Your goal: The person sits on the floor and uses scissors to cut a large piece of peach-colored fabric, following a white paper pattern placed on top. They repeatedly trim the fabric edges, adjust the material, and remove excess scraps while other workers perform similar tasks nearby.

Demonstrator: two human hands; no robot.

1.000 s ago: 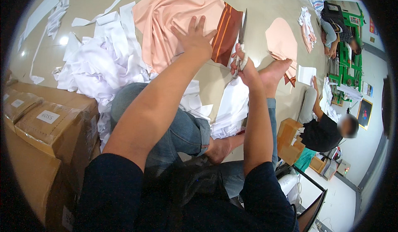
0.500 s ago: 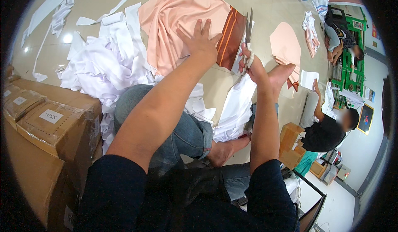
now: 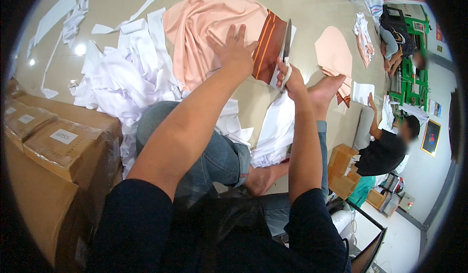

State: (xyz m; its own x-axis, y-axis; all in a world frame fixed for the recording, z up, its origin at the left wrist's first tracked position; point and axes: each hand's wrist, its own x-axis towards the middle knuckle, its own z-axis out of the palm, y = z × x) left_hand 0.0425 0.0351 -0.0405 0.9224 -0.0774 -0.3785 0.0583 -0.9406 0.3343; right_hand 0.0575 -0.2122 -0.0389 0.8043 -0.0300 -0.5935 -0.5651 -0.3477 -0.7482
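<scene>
My left hand [image 3: 234, 51] lies flat with fingers spread on a peach cloth [image 3: 204, 17], at the edge of its brown band [image 3: 268, 44] with orange stripes. In my right hand [image 3: 292, 79] is a pair of scissors [image 3: 287, 41], its pale handle loops gripped in my closed fingers. The blades point away from me, beside the band's right edge, and look nearly together. A thin white strip shows along that edge, partly hidden by the scissors. White cloth [image 3: 275, 131] lies on the floor below my right hand.
A heap of white cloth scraps [image 3: 122, 78] lies left of the peach cloth. Cardboard boxes [image 3: 63, 146] stand at the left. Another peach piece [image 3: 334, 48] lies beside my bare foot [image 3: 324, 90]. A person in black [image 3: 382, 153] sits at the right, near an open carton [image 3: 342, 168].
My right hand and the scissors have shifted slightly left and nearer to me, and the blades have come closer together. My left hand stays on the peach cloth.
</scene>
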